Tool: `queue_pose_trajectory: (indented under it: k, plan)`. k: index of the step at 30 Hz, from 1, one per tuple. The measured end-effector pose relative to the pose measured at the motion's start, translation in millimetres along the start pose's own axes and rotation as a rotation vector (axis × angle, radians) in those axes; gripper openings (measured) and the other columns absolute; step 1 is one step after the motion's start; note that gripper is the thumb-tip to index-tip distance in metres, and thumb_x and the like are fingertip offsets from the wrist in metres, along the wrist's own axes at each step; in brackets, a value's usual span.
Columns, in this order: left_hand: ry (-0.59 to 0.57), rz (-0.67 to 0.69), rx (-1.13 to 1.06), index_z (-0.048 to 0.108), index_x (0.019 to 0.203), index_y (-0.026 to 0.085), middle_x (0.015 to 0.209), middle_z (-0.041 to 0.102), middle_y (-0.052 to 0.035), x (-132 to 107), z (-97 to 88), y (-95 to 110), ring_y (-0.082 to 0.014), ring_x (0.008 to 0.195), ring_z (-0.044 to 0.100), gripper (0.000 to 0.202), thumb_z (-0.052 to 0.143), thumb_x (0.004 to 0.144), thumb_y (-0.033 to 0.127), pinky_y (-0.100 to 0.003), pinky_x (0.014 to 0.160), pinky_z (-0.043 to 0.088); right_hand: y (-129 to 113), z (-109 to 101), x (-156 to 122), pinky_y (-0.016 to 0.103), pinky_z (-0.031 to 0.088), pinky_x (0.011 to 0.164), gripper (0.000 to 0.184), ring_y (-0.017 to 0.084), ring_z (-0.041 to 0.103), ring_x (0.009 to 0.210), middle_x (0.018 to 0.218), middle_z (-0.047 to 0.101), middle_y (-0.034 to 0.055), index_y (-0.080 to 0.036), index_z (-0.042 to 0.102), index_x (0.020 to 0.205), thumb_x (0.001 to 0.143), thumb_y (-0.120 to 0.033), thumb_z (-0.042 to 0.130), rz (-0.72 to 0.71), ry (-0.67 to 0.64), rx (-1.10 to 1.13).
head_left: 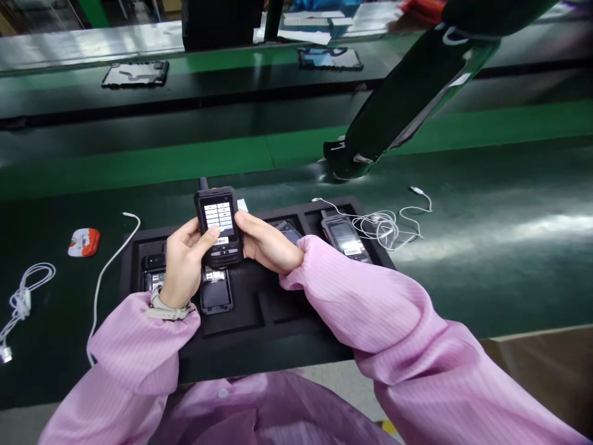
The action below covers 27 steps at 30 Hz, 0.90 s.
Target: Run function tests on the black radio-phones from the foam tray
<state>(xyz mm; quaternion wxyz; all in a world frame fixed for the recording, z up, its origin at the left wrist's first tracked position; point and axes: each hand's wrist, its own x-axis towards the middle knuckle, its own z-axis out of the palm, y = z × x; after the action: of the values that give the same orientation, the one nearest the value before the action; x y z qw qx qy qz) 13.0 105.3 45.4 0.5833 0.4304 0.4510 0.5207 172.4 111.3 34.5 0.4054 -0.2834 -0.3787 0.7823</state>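
A black handheld radio with a stubby antenna and a lit screen of white boxes is held upright above the black foam tray. My left hand grips its left side, the thumb lying on the lower part of the screen. On the radio's right edge, my right hand closes around it, thumb near the screen. Beneath them in the tray lies an opened device, and another device is partly behind my left wrist. A second radio rests at the tray's right end.
Coiled white earphones lie over the tray's right edge. At left are a white cable, another bundled cable and a red-and-white item. A dark wrapped post slants up at right. Two rugged tablets lie on the far line.
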Motion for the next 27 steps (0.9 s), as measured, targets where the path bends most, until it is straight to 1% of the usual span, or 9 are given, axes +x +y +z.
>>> queue_pose_trajectory:
  k: [5, 8, 11, 14, 16, 18, 22, 25, 27]
  plan:
    - [0.039, -0.035, 0.006, 0.079, 0.103, 0.016, 0.105, 0.081, -0.0084, 1, 0.9, -4, -0.0264, 0.103, 0.075, 0.037, 0.088, 0.073, 0.035, -0.038, 0.095, 0.057, 0, -5, 2, 0.025, 0.060, 0.078, 0.036, 0.017, 0.067, 0.109, 0.129, 0.067, 0.0064, -0.023, 0.057, 0.134, 0.106, -0.043, 0.045, 0.040, 0.109, -0.106]
    - [0.044, -0.056, 0.011, 0.079, 0.100, 0.016, 0.101, 0.081, -0.0083, 2, 2.2, -4, -0.0258, 0.099, 0.075, 0.035, 0.088, 0.072, 0.035, -0.036, 0.092, 0.057, 2, -8, 4, 0.024, 0.057, 0.075, 0.032, 0.017, 0.067, 0.103, 0.122, 0.069, 0.0058, -0.022, 0.061, 0.124, 0.103, -0.044, 0.050, 0.054, 0.148, -0.142]
    - [0.038, -0.094, 0.001, 0.079, 0.099, 0.015, 0.099, 0.081, -0.0084, 3, 2.2, -4, -0.0248, 0.098, 0.075, 0.035, 0.088, 0.072, 0.035, -0.034, 0.089, 0.057, 5, -8, 5, 0.027, 0.056, 0.075, 0.034, 0.018, 0.065, 0.096, 0.113, 0.068, 0.0057, -0.022, 0.063, 0.114, 0.097, -0.051, 0.058, 0.042, 0.212, -0.191]
    - [0.025, -0.122, -0.017, 0.079, 0.100, 0.015, 0.101, 0.081, -0.0082, 3, 0.9, -5, -0.0239, 0.098, 0.075, 0.034, 0.087, 0.074, 0.035, -0.034, 0.090, 0.056, 3, -5, 5, 0.030, 0.055, 0.074, 0.038, 0.019, 0.062, 0.091, 0.103, 0.065, 0.0051, -0.021, 0.061, 0.109, 0.092, -0.055, 0.059, 0.067, 0.262, -0.234]
    - [0.014, -0.121, -0.015, 0.079, 0.101, 0.017, 0.103, 0.082, -0.0076, 3, -0.3, -7, -0.0233, 0.102, 0.075, 0.033, 0.087, 0.075, 0.034, -0.033, 0.092, 0.056, 0, -3, 4, 0.028, 0.053, 0.073, 0.039, 0.018, 0.061, 0.089, 0.098, 0.064, 0.0034, -0.021, 0.059, 0.107, 0.085, -0.053, 0.065, 0.062, 0.261, -0.239]
    - [0.001, -0.105, 0.001, 0.080, 0.105, 0.018, 0.108, 0.081, -0.0076, 3, -1.4, -10, -0.0238, 0.108, 0.074, 0.034, 0.087, 0.075, 0.033, -0.033, 0.096, 0.055, -4, 0, 4, 0.027, 0.051, 0.073, 0.039, 0.017, 0.060, 0.087, 0.094, 0.063, 0.0013, -0.021, 0.057, 0.106, 0.080, -0.047, 0.070, 0.024, 0.252, -0.252]
    - [-0.019, -0.088, 0.035, 0.079, 0.109, 0.018, 0.118, 0.080, -0.0088, 2, -1.9, -13, -0.0261, 0.115, 0.073, 0.036, 0.086, 0.077, 0.033, -0.035, 0.102, 0.054, -3, 0, 5, 0.027, 0.048, 0.076, 0.026, 0.014, 0.058, 0.080, 0.088, 0.061, -0.0011, -0.020, 0.054, 0.103, 0.084, -0.035, 0.063, -0.010, 0.282, -0.299]
    - [-0.018, -0.084, 0.037, 0.079, 0.113, 0.018, 0.120, 0.079, -0.0085, 1, -0.8, -11, -0.0269, 0.118, 0.072, 0.038, 0.086, 0.078, 0.032, -0.036, 0.104, 0.054, 3, -2, 6, 0.027, 0.047, 0.077, 0.020, 0.014, 0.057, 0.081, 0.085, 0.057, -0.0013, -0.020, 0.054, 0.098, 0.088, -0.036, 0.060, -0.045, 0.299, -0.339]
    - [-0.020, -0.068, 0.045, 0.079, 0.115, 0.018, 0.121, 0.079, -0.0083, 0, 0.1, -9, -0.0276, 0.120, 0.070, 0.039, 0.085, 0.079, 0.032, -0.037, 0.107, 0.053, 6, -2, 7, 0.028, 0.048, 0.082, 0.021, 0.016, 0.058, 0.088, 0.089, 0.059, -0.0002, -0.019, 0.055, 0.100, 0.088, -0.036, 0.059, -0.096, 0.292, -0.349]
